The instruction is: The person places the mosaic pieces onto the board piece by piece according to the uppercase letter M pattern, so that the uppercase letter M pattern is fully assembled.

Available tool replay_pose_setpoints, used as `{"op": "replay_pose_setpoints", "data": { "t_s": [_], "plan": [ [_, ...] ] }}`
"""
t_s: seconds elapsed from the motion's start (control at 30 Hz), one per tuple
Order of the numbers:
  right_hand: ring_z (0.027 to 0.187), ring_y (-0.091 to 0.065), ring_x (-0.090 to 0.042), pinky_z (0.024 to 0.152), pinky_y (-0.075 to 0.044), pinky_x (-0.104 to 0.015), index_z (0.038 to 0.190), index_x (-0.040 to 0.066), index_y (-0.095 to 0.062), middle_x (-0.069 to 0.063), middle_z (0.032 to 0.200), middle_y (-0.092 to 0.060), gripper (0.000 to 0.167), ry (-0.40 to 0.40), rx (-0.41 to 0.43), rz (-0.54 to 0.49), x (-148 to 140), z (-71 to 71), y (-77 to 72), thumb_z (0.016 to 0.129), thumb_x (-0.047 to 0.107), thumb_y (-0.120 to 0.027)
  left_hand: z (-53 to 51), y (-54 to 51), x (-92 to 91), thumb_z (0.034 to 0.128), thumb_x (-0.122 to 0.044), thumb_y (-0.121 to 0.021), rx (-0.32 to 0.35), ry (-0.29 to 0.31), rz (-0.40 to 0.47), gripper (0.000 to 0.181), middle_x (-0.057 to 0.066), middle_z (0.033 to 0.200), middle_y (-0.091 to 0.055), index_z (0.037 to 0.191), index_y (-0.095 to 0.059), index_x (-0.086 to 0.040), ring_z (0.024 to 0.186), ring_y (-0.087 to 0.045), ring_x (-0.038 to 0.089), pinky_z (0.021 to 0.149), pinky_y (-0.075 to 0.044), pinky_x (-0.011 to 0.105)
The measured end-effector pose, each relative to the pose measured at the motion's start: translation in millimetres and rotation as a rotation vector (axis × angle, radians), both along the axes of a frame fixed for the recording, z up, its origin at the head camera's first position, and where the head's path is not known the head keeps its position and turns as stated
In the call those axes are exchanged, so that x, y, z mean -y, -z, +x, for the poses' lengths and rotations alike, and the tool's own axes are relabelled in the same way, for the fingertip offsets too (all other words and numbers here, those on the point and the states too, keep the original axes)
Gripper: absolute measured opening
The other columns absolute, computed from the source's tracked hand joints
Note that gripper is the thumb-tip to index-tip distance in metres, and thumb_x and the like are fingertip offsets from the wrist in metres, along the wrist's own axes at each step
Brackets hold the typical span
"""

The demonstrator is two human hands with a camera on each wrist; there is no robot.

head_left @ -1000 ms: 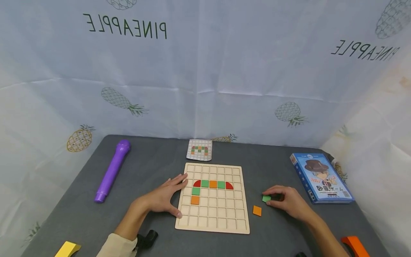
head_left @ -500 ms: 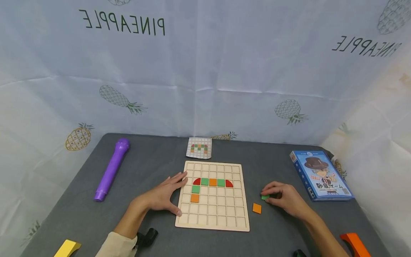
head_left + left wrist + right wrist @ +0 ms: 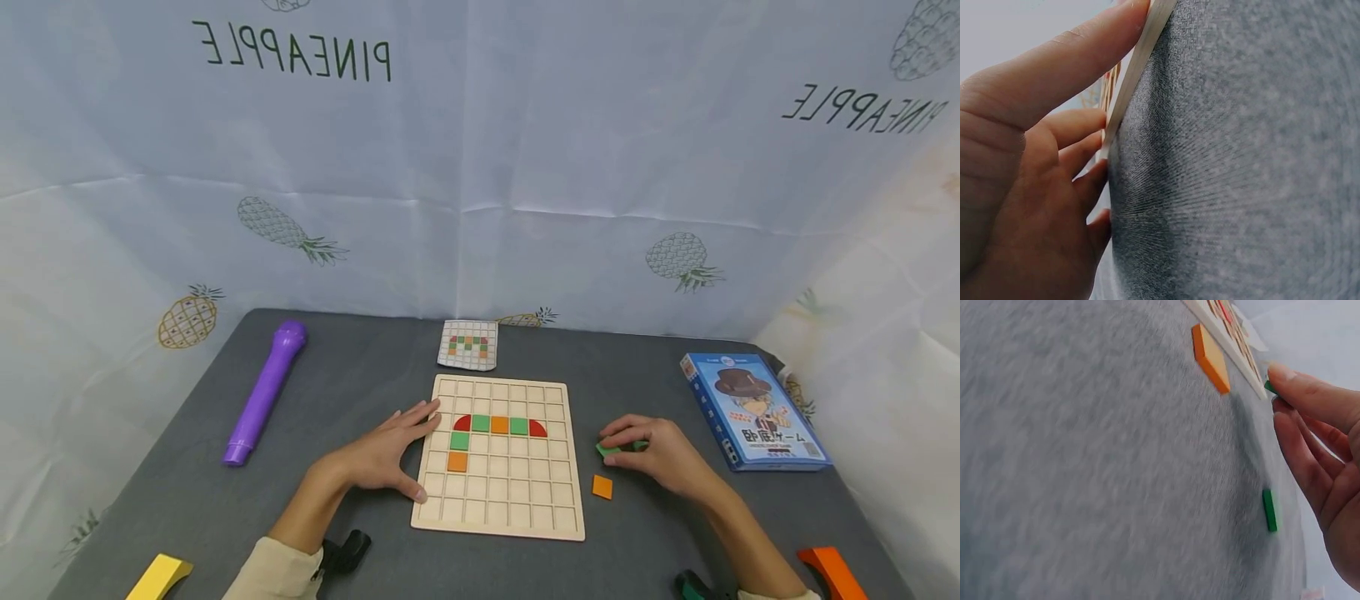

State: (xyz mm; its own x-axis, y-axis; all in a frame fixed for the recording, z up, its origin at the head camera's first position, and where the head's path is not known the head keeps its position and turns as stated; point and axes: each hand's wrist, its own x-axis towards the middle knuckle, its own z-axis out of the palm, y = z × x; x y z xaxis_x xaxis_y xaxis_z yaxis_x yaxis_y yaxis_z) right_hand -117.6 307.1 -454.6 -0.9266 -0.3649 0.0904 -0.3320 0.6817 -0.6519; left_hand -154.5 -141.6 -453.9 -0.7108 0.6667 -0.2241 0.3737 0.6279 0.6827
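Note:
A wooden grid board [image 3: 498, 504] lies in the middle of the dark table, with red, green and orange pieces in some cells. Along its left edge, my left hand [image 3: 375, 454] rests with fingers spread; the left wrist view shows thumb and fingertips at the board's edge [image 3: 1138, 65]. My right hand [image 3: 663, 458] pinches a green tile [image 3: 608, 450] between thumb and fingers, right of the board. Under that hand, another green tile [image 3: 1270, 510] lies on the cloth. An orange square tile [image 3: 602, 487] lies between the board and my right forearm.
A small pattern card [image 3: 468, 345] lies behind the board. A purple microphone-shaped object [image 3: 266, 392] is at left, a blue box [image 3: 757, 412] at right. Near the front are a yellow block [image 3: 159, 577] and an orange-red block [image 3: 832, 573].
My right hand has moved a little left, toward the board, with the pinched green tile; a second green tile now shows beneath it. My left hand stays at the board's edge.

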Motion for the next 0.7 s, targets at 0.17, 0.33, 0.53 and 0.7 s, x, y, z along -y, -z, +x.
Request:
{"op": "replay_pose_setpoints", "data": {
  "t_s": [0.17, 0.33, 0.53, 0.7],
  "plan": [
    [0.101, -0.064, 0.004, 0.078, -0.058, -0.024, 0.101, 0.025, -0.083, 0.006, 0.11, -0.076, 0.015, -0.013, 0.008, -0.017, 11, -5.5, -1.8, 0.086, 0.027, -0.082, -0.1, -0.2, -0.2, 0.0712, -0.037, -0.092, 0.01, -0.001, 0.009, 0.116, 0.013, 0.174, -0.011, 0.16, -0.028, 0.001, 0.162, -0.007, 0.039, 0.128, -0.005, 0.066],
    [0.103, -0.065, 0.0, 0.076, -0.057, -0.022, 0.104, 0.023, -0.082, 0.002, 0.113, -0.075, 0.015, -0.042, 0.024, -0.038, 22, -10.8, -1.7, 0.089, 0.025, -0.079, -0.7, -0.1, -0.5, 0.0712, -0.037, -0.092, 0.012, -0.002, -0.001, 0.116, 0.012, 0.174, -0.011, 0.16, -0.028, 0.0, 0.162, -0.006, 0.039, 0.128, -0.005, 0.066],
    [0.104, -0.063, 0.002, 0.073, -0.055, -0.02, 0.107, 0.019, -0.082, -0.002, 0.116, -0.075, 0.018, -0.068, 0.039, -0.082, 35, -15.0, -0.8, 0.089, 0.017, -0.079, -1.5, 0.5, -1.8, 0.0717, -0.036, -0.092, 0.009, 0.0, -0.011, 0.115, 0.011, 0.174, -0.01, 0.16, -0.028, -0.001, 0.162, -0.006, 0.037, 0.128, -0.005, 0.065],
    [0.103, -0.063, 0.001, 0.074, -0.056, -0.02, 0.106, 0.018, -0.082, -0.002, 0.115, -0.074, 0.019, -0.081, 0.043, -0.103, 45, -17.8, 0.9, 0.087, 0.017, -0.081, -0.4, -0.2, -1.8, 0.0718, -0.035, -0.092, 0.017, -0.007, -0.015, 0.114, 0.01, 0.174, -0.01, 0.16, -0.029, -0.002, 0.162, -0.006, 0.037, 0.129, -0.005, 0.065]
  ]
}}
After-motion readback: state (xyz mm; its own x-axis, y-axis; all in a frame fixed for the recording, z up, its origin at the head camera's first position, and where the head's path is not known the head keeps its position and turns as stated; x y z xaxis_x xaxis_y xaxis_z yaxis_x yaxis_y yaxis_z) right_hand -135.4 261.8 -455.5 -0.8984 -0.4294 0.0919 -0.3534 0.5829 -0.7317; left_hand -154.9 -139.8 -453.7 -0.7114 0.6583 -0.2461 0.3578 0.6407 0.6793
